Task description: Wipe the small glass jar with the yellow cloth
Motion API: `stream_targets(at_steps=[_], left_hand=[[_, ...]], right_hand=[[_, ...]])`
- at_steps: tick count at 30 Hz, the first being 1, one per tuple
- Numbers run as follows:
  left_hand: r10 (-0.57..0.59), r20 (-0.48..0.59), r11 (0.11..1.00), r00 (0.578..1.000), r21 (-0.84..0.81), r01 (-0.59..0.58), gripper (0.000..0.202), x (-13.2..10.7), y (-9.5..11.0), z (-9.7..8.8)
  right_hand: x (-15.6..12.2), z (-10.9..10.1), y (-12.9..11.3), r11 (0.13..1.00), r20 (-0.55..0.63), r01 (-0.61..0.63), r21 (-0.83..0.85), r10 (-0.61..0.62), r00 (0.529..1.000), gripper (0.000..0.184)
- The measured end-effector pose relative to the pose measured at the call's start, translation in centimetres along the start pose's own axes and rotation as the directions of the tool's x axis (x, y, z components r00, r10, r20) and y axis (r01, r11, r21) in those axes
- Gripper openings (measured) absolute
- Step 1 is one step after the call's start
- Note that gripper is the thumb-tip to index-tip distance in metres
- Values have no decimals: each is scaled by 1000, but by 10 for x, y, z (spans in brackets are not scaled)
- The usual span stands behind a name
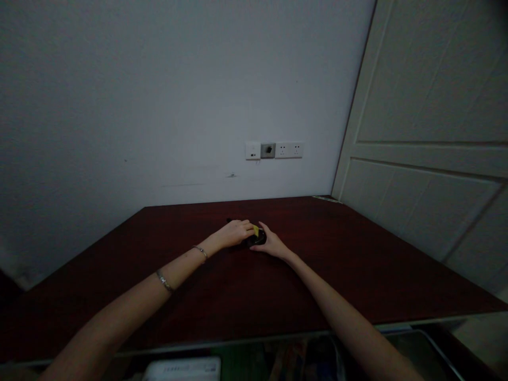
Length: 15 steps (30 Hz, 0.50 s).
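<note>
A small dark, glossy object [261, 237] lies low over the reddish-brown table, and its kind is hard to make out in the dim light. My right hand [273, 244] curves round its right end, thumb and fingers on opposite sides. From the left, my left hand [237, 232] reaches over it with the fingers bent against a small yellow piece [256, 230], possibly a cloth or sponge. A dark tip [229, 219] shows beyond my left hand; whether it belongs to the same object is hidden.
The table [190, 296] runs back to a pale wall with power sockets [289, 150]. To the right stands a white panelled door [428, 132]. Below the front edge, an open space holds a white device [182, 369] and dim packages [289, 361].
</note>
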State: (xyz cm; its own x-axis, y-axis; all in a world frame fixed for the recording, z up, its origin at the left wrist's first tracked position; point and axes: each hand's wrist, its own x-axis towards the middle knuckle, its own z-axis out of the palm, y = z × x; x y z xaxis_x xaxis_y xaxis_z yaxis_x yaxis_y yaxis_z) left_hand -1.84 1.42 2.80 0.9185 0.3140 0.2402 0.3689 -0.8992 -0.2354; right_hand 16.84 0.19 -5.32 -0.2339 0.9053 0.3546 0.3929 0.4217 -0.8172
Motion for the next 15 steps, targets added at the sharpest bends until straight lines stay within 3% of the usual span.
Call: stream_targets(at_steps=[8, 15], left_hand=[[96, -2, 989, 995, -114, -95, 40, -4, -10, -3], [181, 98, 980, 979, -98, -171, 27, 12, -16, -1]], right_hand=[[1, 4, 10, 999, -26, 28, -38, -29, 999, 103], [1, 4, 11, 990, -50, 25, -136, -32, 998, 102]])
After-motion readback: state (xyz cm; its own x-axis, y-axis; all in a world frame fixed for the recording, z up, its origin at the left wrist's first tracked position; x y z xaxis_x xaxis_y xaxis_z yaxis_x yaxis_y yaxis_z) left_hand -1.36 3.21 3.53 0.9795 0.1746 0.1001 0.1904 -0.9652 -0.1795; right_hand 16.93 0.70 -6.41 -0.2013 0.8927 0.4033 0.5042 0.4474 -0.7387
